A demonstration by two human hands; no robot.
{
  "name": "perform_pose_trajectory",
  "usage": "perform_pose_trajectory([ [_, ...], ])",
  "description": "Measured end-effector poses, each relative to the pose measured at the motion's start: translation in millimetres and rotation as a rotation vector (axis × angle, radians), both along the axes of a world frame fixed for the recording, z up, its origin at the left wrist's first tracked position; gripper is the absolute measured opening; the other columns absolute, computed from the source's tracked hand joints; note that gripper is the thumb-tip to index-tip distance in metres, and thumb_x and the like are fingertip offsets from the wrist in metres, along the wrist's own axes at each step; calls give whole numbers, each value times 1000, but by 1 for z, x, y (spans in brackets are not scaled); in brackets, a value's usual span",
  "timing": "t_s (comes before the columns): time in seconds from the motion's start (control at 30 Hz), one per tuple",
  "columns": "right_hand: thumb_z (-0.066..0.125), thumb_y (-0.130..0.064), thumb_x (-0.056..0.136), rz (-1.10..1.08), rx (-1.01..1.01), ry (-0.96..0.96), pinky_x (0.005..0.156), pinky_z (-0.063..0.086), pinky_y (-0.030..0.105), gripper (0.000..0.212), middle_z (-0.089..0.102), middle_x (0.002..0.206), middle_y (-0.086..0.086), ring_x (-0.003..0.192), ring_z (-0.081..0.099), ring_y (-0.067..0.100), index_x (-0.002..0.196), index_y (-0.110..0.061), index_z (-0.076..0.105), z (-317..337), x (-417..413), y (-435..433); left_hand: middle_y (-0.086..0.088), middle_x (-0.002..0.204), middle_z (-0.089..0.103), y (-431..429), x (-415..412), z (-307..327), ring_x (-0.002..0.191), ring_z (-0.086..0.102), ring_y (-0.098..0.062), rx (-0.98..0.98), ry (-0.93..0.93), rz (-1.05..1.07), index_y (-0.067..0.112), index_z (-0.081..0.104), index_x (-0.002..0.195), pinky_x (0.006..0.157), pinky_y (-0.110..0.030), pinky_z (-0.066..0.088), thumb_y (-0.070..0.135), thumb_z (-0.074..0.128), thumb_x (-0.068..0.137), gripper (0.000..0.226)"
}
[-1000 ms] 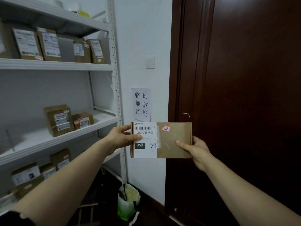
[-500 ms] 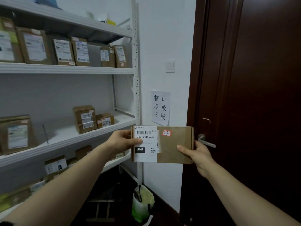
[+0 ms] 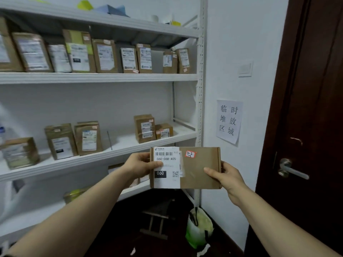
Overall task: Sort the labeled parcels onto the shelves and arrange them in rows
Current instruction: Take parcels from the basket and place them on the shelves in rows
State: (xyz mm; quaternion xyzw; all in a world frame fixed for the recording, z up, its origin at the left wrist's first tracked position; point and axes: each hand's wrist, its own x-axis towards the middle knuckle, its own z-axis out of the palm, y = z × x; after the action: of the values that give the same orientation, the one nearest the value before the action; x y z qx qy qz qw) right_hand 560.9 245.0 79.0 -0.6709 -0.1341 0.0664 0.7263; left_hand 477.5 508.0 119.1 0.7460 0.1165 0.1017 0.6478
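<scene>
I hold a flat brown cardboard parcel point(image 3: 199, 168) upright in front of me, its face toward me. It bears a white shipping label reading 060-06B-A05 and a small red-edged sticker marked 3-2-1. My left hand point(image 3: 138, 166) grips its left edge with the thumb on the label. My right hand point(image 3: 225, 176) grips its right edge, thumb across the front. The parcel hangs in the air just in front of the right end of the white shelf unit point(image 3: 104, 77), level with the middle shelf's front lip.
The upper shelf carries a full row of standing labeled parcels point(image 3: 104, 56). The middle shelf point(image 3: 118, 151) holds several parcels with gaps between them. A dark door point(image 3: 313, 127) with a handle is at right. A green-white bag point(image 3: 199, 229) and a small stool stand on the floor.
My view has swung left, bringing more of the shelves into sight. The parcel stays gripped by both hands in front of me, now nearer the shelf unit's right post.
</scene>
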Motion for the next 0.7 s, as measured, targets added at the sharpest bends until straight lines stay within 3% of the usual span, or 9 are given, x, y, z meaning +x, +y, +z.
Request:
perform_pose_trajectory([
  [0.2,78,-15,77,58,-56,11,60,46,23,53,67,104,4,88,63,16,125,-9,56,1,-7,78,-9,102,73,73,-27,-10,97,70,-25,1,-5,78,6,69,110,92,-38,53,9,75,79,32],
  [0.4,79,-7,74,121,-105,16,61,51,23,40,67,90,4,78,63,15,108,-6,59,3,-14,187,-11,104,72,168,-54,-12,94,69,-26,-1,-19,170,5,69,109,90,-36,54,4,73,80,30],
  [0.57,80,-7,71,182,-139,4,76,52,33,36,68,92,5,82,64,18,100,-12,61,-7,-16,274,-11,105,72,246,-76,-20,95,69,-24,-26,-15,212,6,68,109,90,-35,54,2,71,81,28],
  [0.7,80,-27,73,241,-157,27,91,51,41,41,69,103,4,97,64,21,108,-17,62,-18,-15,335,-10,103,72,296,-94,-31,93,69,-22,-20,7,260,7,70,105,88,-33,55,2,70,82,23],
])
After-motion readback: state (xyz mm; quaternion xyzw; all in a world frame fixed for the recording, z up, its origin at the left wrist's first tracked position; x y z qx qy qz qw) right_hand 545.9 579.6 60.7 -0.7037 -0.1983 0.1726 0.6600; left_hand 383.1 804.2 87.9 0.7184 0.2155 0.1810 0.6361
